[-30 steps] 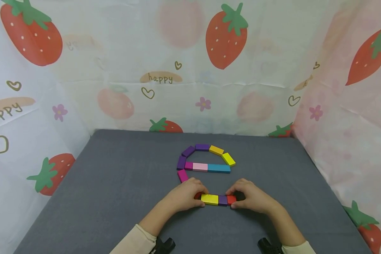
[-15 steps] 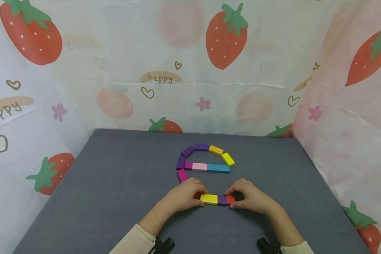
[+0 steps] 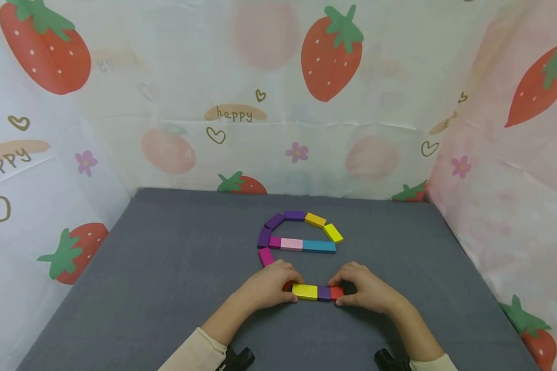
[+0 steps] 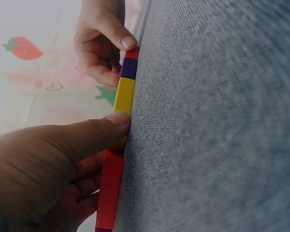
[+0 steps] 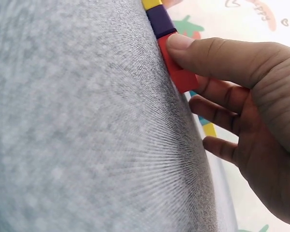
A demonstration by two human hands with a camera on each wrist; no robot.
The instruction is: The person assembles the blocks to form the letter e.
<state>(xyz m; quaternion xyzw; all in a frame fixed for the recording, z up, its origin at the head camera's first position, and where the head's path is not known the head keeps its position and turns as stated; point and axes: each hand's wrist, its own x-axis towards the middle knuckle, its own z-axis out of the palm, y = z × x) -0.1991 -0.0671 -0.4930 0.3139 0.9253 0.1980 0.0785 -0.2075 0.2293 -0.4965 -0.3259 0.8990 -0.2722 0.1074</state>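
Near the front of the grey table, a row of coloured blocks lies between both hands. My left hand [image 3: 269, 284] pinches the yellow block [image 3: 305, 292], thumb on its near side and index finger behind. Left of it a long red block [image 4: 110, 188] shows in the left wrist view, mostly covered by that hand in the head view. A purple block [image 3: 324, 293] sits between the yellow one and a red block [image 3: 337, 293] at the right end. That red end block is pinched between thumb and fingers of my right hand [image 3: 369, 288], whose other fingers hang loosely.
Behind the hands, more blocks form a curve: purple [image 3: 295, 216], orange-yellow [image 3: 315, 220], yellow [image 3: 332, 233] and magenta [image 3: 266, 257]. A straight bar with a pink block [image 3: 291, 244] and a blue block [image 3: 318, 247] crosses it. Strawberry-printed cloth [image 3: 260, 149] surrounds the grey table [image 3: 176, 268].
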